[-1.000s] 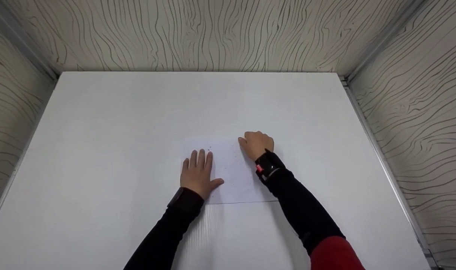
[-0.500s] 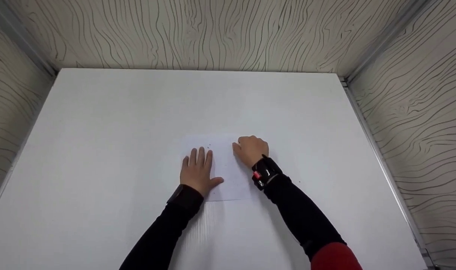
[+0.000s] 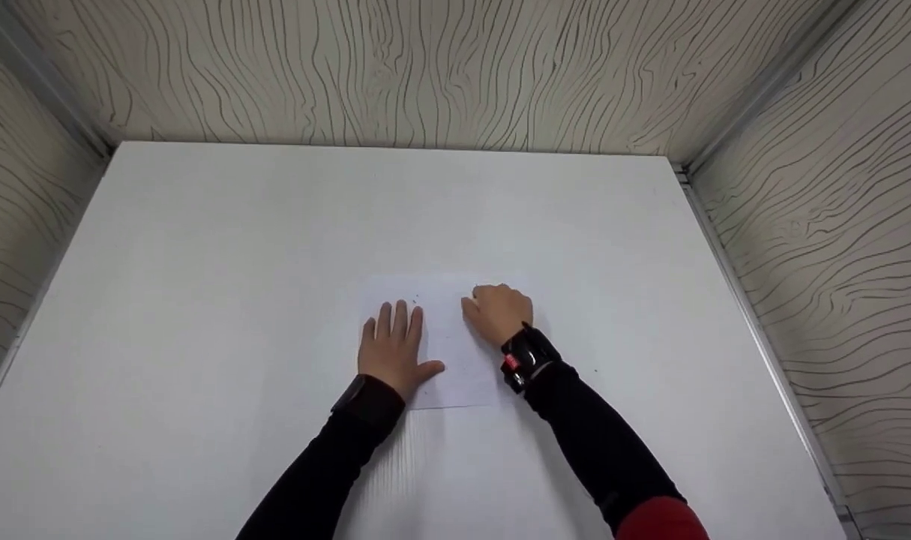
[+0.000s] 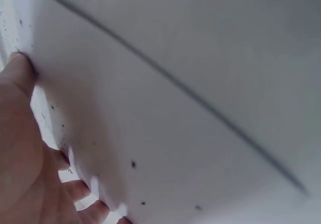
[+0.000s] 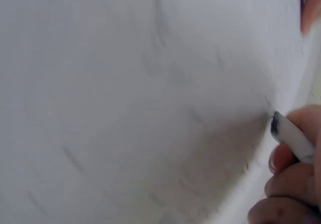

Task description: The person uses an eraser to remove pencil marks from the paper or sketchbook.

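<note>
A white sheet of paper (image 3: 459, 382) lies on the white table in the head view. My left hand (image 3: 393, 356) rests flat on its left part, fingers spread and thumb out to the side. Over the sheet's right part is my right hand (image 3: 500, 313), its fingers curled. In the right wrist view those fingers pinch a small white eraser (image 5: 295, 139) with a blackened end, which meets the paper. From above, the hand hides the eraser. Dark eraser crumbs (image 4: 133, 164) dot the paper near my left hand.
The white tabletop (image 3: 223, 240) spreads around the sheet on every side. Wood-grain patterned panels (image 3: 395, 75) stand behind it and along both sides, joined by grey metal strips. A tiny dark speck (image 3: 595, 370) lies right of the paper.
My right hand has moved a little left and toward me across the paper, still curled. The left hand has stayed in place. A dark speck now shows on the table beside my right forearm.
</note>
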A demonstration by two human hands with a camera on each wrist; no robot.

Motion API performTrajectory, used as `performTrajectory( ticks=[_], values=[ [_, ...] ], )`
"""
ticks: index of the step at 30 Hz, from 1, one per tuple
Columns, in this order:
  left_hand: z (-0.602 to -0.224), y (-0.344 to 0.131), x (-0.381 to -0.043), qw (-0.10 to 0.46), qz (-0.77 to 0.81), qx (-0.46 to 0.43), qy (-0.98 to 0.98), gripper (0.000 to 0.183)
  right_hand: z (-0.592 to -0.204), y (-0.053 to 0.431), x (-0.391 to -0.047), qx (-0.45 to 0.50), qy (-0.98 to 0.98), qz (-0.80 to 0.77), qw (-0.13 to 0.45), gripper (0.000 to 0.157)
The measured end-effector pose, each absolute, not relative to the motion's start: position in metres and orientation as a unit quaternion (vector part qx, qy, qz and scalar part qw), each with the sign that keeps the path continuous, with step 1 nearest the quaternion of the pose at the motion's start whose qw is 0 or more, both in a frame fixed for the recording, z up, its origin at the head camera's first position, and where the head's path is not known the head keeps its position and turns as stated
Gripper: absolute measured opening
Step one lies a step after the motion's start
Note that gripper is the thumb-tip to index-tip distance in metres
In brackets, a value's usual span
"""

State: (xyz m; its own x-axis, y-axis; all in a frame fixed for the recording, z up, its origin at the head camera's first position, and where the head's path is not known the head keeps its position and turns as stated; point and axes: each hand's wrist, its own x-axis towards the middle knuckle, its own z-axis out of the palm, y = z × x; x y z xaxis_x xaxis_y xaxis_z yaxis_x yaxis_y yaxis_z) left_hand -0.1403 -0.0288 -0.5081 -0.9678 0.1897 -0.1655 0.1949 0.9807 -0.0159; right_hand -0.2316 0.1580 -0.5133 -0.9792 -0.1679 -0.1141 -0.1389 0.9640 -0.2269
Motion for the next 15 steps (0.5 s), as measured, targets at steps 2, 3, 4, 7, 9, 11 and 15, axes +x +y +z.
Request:
performTrajectory(
  ticks=[2,3,4,7,9,11,15],
  values=[
    [-0.506,-0.028,-0.143,0.082,-0.022,0.096,0.992,0.091,-0.512,0.160,-0.234,-0.069,0.989,-0.113,0.065,0.038],
    [-0.505,-0.028,-0.144,0.081,-0.024,0.097,0.992,0.092,-0.511,0.162,-0.236,-0.056,0.991,-0.111,0.057,0.038],
    [-0.504,-0.027,-0.144,0.081,-0.027,0.099,0.991,0.092,-0.510,0.164,-0.238,-0.044,0.992,-0.109,0.050,0.037],
    [-0.504,-0.026,-0.144,0.085,-0.032,0.102,0.991,0.092,-0.507,0.169,-0.243,-0.028,0.994,-0.096,0.034,0.037],
    [-0.505,-0.027,-0.143,0.085,-0.033,0.103,0.990,0.092,-0.506,0.170,-0.242,-0.040,0.993,-0.099,0.042,0.038],
    [-0.505,-0.027,-0.142,0.083,-0.035,0.101,0.991,0.092,-0.505,0.168,-0.239,-0.060,0.991,-0.107,0.057,0.039],
    [-0.502,-0.029,-0.144,0.076,-0.047,0.098,0.991,0.092,-0.505,0.167,-0.240,-0.066,0.989,-0.121,0.060,0.039]
  ],
)
